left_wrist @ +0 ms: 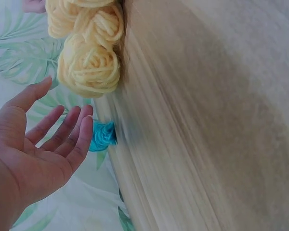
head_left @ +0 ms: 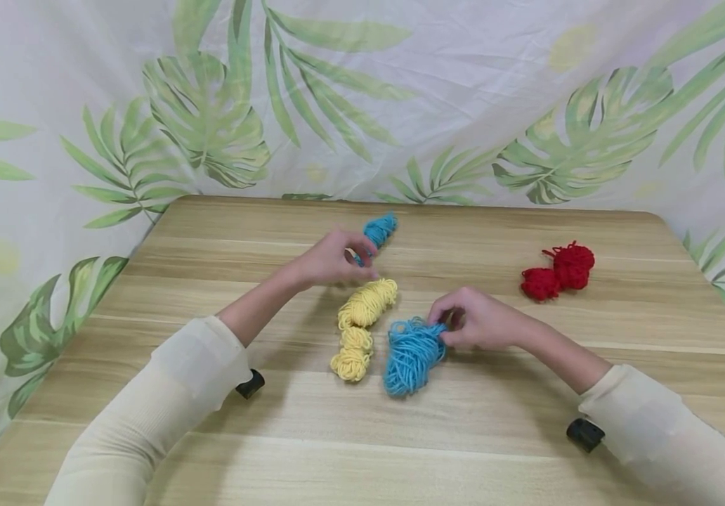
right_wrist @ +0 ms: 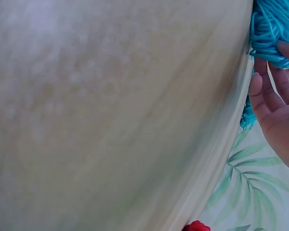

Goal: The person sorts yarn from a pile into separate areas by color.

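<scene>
While the right hand pinches the upper right edge of the large blue yarn skein, the left hand holds nothing, its thumb well apart from its gently bent fingers. In the right wrist view, the right thumb lies on the near face of the skein and the other fingers extend below and behind it, partly cut off by the frame edge. The large blue yarn skein sits near the middle of the wood-grain table, just right of the yellow yarn bundle, with a narrow gap between. The yellow bundle runs as a thick upper lump and a smaller lower one, touching end to end; whether they are one piece cannot be told. The left hand is just beyond its upper end, near the small blue yarn skein; fingers overlap that skein in view, contact unclear. Red yarn lies well apart at right, in two touching lumps. Both arms wear cream sleeves, with a black device at each cuff. Leaf-print cloth hangs behind the table.
</scene>
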A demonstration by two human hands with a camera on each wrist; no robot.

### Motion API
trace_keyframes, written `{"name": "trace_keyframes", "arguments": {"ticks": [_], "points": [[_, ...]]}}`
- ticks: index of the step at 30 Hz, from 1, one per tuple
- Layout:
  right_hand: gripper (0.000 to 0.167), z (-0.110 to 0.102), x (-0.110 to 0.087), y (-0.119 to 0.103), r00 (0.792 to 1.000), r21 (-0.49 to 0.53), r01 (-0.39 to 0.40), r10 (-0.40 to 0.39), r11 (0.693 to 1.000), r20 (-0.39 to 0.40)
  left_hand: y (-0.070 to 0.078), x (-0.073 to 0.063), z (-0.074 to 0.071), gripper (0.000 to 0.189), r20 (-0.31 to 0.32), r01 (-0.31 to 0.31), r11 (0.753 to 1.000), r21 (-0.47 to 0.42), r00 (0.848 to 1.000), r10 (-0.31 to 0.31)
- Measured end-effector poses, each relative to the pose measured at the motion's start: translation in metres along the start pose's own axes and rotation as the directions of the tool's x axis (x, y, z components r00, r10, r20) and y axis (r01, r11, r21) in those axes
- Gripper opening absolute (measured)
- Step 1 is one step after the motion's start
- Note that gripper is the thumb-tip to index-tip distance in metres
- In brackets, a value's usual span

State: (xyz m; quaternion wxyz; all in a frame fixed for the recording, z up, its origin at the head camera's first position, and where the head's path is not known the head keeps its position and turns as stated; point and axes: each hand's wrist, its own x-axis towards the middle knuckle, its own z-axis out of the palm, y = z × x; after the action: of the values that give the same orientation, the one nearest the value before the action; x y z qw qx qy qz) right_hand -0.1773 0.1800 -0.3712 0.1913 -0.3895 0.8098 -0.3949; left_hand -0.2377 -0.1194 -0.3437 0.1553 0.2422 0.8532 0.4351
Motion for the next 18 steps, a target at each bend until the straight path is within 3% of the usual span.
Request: {"name": "trace_keyframes", "arguments": {"ticks": [18], "points": [[0.015, -0.014, -0.005, 0.002, 0.988, 0.04, 0.032, -0.026, 0.999, -0.15, 0.005, -0.002, 0.01, 0.042, 0.059, 0.006, 0.996, 0.09, 0.998, -0.011]]}}
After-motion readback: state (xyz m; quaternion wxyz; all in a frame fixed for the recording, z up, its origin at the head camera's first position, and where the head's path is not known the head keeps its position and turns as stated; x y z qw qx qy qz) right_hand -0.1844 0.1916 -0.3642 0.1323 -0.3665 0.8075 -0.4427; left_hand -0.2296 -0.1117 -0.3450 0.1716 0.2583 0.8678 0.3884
